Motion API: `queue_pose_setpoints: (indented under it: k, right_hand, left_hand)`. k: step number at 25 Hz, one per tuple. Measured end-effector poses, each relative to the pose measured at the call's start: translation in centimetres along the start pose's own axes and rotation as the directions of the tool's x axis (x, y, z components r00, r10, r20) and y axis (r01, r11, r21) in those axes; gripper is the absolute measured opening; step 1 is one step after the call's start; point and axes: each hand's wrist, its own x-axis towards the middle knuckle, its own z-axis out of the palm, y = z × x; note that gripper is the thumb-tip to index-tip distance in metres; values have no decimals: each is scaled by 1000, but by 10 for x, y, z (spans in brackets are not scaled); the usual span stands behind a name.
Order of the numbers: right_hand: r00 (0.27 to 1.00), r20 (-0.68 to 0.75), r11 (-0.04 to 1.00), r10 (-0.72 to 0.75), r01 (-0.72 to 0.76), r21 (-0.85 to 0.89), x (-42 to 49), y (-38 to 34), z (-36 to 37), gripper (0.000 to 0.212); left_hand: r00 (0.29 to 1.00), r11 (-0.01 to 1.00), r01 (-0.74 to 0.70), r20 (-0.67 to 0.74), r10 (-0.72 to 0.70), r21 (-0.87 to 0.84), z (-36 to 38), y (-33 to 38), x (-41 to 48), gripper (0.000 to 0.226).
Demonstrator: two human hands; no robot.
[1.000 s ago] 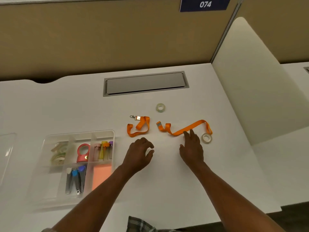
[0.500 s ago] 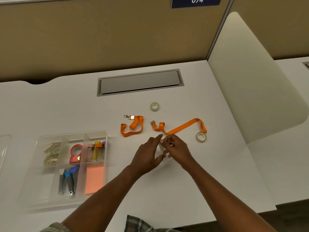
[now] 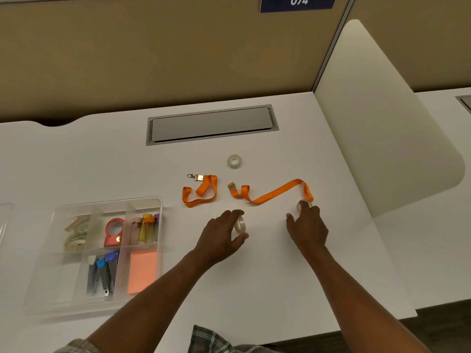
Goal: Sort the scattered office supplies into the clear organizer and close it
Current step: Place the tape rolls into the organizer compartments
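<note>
1. The left grip pinched the near tape roll, with the fingers curled over it and the thumb under it. The roll stood on edge, and whether it touched the counter could not be told.
2. The right grip was spread palm down, its fingertips resting on the right tape roll. That roll was mostly hidden beneath them, and the thumb was held apart, toward the left grip.
3. The long orange lanyard lay just beyond both grips. Its looped end was beside the right grip's fingertips and its metal end lay beyond the left grip's fingertips.
4. The short orange lanyard, with a clip, lay beyond the left grip, slightly to its outer side.
5. The far tape roll lay flat past the lanyards, well apart from both grips.
6. The clear organizer sat uncovered on the outer side of the left grip, near that forearm. Its compartments held stored tape rolls, a red ring, markers, a pink pad and metal tools.
</note>
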Motion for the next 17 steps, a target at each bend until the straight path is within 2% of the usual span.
queue_pose_setpoints:
  k: [3,8,11,14,17]
  right_hand:
    - [1000,-17,991,-5,2,-131,-1,5,4,42]
    - [999,-42,993,32,-37,-108,-4,0,15,36]
    - [1000,-22,995,1,-3,-95,-6,-10,19,32]
    - [998,-27,998,-60,61,31,-17,-32,24,31]
    - [988,-64,957,-143,154,247,-33,-71,37,27]
  left_hand:
    - [1000,1000,9,-7,-9,-2,-3,-6,-5,63]
    - [999,999,27,-31,-26,28,-12,-23,-13,69]
    - [997,999,27,-75,-25,30,-21,-37,-23,72]
    - [989,998,37,-141,-44,-50,-35,-50,-36,67]
    - [972,996,49,-226,-64,-72,-51,-67,-49,56]
